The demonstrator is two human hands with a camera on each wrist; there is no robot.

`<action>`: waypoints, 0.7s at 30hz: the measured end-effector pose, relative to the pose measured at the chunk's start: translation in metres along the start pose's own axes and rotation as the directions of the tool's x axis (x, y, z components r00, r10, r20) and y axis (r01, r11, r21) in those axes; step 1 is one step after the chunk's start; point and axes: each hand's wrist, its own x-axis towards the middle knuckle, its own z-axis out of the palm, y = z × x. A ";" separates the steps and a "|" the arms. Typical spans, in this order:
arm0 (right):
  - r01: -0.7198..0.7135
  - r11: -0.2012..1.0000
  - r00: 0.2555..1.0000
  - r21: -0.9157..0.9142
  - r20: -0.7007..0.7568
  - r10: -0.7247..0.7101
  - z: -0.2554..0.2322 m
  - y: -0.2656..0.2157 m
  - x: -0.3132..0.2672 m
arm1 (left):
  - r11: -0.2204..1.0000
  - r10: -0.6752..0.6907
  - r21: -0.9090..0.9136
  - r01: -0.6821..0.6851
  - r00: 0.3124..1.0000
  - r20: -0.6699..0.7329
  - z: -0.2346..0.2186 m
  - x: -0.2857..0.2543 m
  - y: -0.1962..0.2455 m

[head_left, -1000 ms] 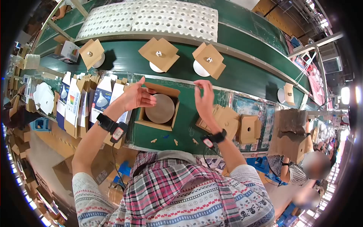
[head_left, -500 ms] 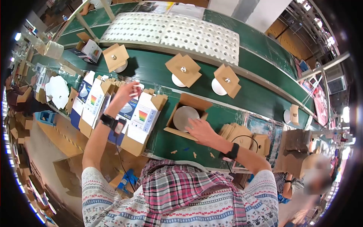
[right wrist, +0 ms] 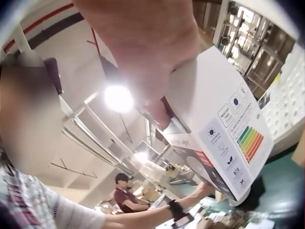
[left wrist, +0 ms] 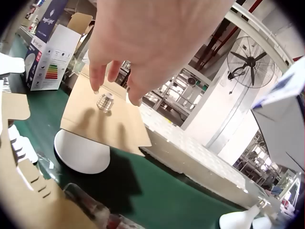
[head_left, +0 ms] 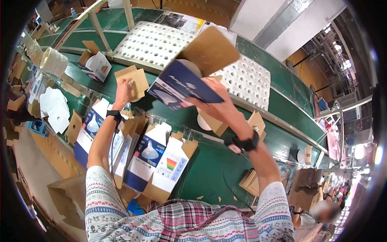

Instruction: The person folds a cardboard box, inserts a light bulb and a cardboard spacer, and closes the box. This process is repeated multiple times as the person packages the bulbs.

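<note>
My right hand (head_left: 215, 99) grips a blue printed light-bulb box (head_left: 183, 82), raised and tilted over the green belt, its brown flap (head_left: 217, 48) standing open. A pale round bulb face (head_left: 188, 66) shows inside. The box's white side (right wrist: 209, 105) carries a coloured energy label. My left hand (head_left: 122, 94) reaches over a bulb whose neck passes through a brown cardboard insert (left wrist: 95, 121). Spread fingertips hang around its metal screw base (left wrist: 106, 101), with finger shadows on the cardboard. The white bulb (left wrist: 83, 152) stands face down on the belt.
Another boxed bulb (head_left: 94, 66) stands at the belt's left. More bulbs with inserts (head_left: 258, 125) stand to the right. Flattened printed boxes (head_left: 155, 157) lean along the near left, and folded inserts (head_left: 250, 181) lie near right. White perforated foam trays (head_left: 153, 44) line the far side.
My right hand has taken hold of the box with the bulb and lifted it off the near table toward the belt. My left hand has moved from the flattened boxes to a bulb on the belt.
</note>
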 end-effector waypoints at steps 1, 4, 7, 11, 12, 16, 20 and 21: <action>-0.022 1.000 1.000 -0.007 -0.007 0.022 0.023 0.013 0.014 | 1.000 0.004 0.018 -0.005 0.999 0.052 0.005 0.003 -0.009; 0.148 0.986 0.989 -0.073 0.043 -0.145 0.089 0.058 0.030 | 0.996 -0.086 -0.027 0.087 0.995 0.043 0.004 0.013 -0.013; 0.163 0.974 0.969 -0.160 0.212 -0.127 0.136 0.086 0.029 | 0.994 -0.100 -0.044 0.098 0.994 -0.047 -0.008 0.024 -0.015; 0.048 0.989 0.956 -0.143 0.292 -0.005 0.146 0.092 0.020 | 0.998 -0.024 -0.065 0.011 0.979 -0.200 -0.081 0.044 0.021; 0.115 0.982 0.956 -0.151 0.285 -0.068 0.146 0.093 0.021 | 0.999 0.011 -0.031 -0.018 0.975 -0.223 -0.104 0.043 0.023; 0.028 0.991 0.986 -0.128 0.164 -0.007 0.109 0.069 0.015 | 0.997 0.027 -0.057 -0.043 0.966 -0.259 -0.191 0.007 0.027; -0.243 0.960 0.969 -0.140 0.014 0.248 0.067 0.060 -0.028 | 0.963 -0.250 0.081 0.256 0.965 -0.080 -0.236 -0.071 0.032; -0.307 0.940 0.950 -0.149 0.010 0.312 0.067 0.060 -0.042 | 0.946 -0.310 0.091 0.311 0.950 -0.025 -0.232 -0.094 0.011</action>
